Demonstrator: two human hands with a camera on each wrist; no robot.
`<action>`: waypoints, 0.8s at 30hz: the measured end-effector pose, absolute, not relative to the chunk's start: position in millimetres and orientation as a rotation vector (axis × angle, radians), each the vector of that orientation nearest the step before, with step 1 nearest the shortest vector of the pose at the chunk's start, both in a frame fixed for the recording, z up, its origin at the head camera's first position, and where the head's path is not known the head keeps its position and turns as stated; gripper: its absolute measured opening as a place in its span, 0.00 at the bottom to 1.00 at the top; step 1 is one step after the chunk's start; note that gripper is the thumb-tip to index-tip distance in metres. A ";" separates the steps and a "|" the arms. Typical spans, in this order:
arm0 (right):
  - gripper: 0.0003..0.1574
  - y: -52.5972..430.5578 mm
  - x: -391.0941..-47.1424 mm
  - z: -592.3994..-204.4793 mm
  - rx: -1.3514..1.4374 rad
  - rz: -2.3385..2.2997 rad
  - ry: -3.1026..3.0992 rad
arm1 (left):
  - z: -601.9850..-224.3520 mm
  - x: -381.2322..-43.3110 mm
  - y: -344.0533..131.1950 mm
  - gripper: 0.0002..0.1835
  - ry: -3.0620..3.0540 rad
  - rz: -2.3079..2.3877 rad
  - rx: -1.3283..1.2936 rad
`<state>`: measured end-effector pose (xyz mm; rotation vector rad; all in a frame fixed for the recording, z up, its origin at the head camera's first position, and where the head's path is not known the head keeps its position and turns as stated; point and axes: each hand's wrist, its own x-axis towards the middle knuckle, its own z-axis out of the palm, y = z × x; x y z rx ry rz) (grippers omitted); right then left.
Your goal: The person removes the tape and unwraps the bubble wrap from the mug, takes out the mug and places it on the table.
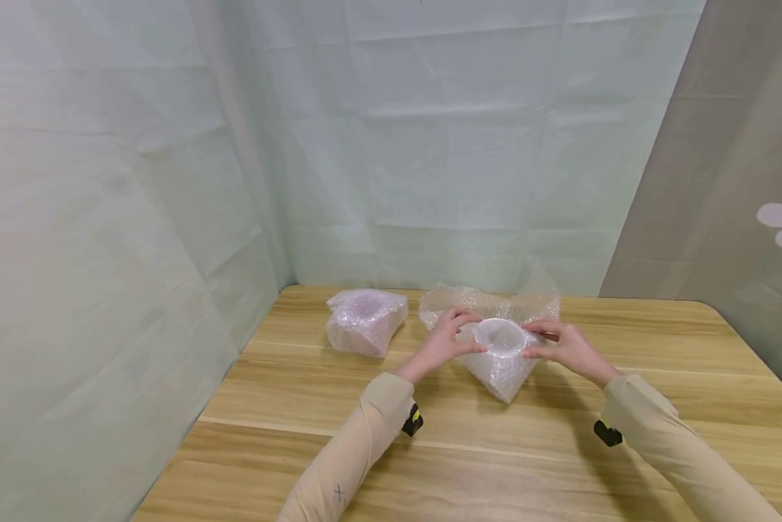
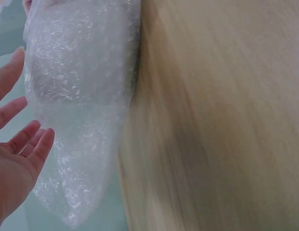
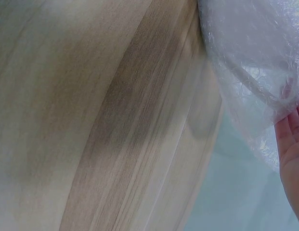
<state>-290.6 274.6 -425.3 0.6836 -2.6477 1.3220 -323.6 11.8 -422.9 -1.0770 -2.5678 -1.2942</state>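
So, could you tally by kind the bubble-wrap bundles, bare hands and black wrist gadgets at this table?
Bubble-wrap bundles: 2 (left bundle, right bundle between the hands)
Bare hands: 2 (left hand, right hand)
Black wrist gadgets: 2 (left gadget, right gadget)
Total: 6

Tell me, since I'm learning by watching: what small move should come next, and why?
Probably fold the loose bubble wrap forward over the white round item: the wrap spreads behind it, the item's rim shows between left hand and right hand, and the nearby bundle looks wrapped.
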 end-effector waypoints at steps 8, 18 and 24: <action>0.34 275.1 -290.7 -426.4 0.673 1.322 -2.655 | -427.7 -324.6 12.7 0.30 -2.584 -1.207 -1.074; 0.36 274.1 -289.1 -421.6 0.697 1.393 -2.639 | -427.8 -321.7 13.8 0.29 -2.595 -1.385 -1.045; 0.38 274.3 -289.8 -419.3 0.725 1.443 -2.635 | -428.9 -322.7 13.9 0.27 -2.558 -1.413 -1.062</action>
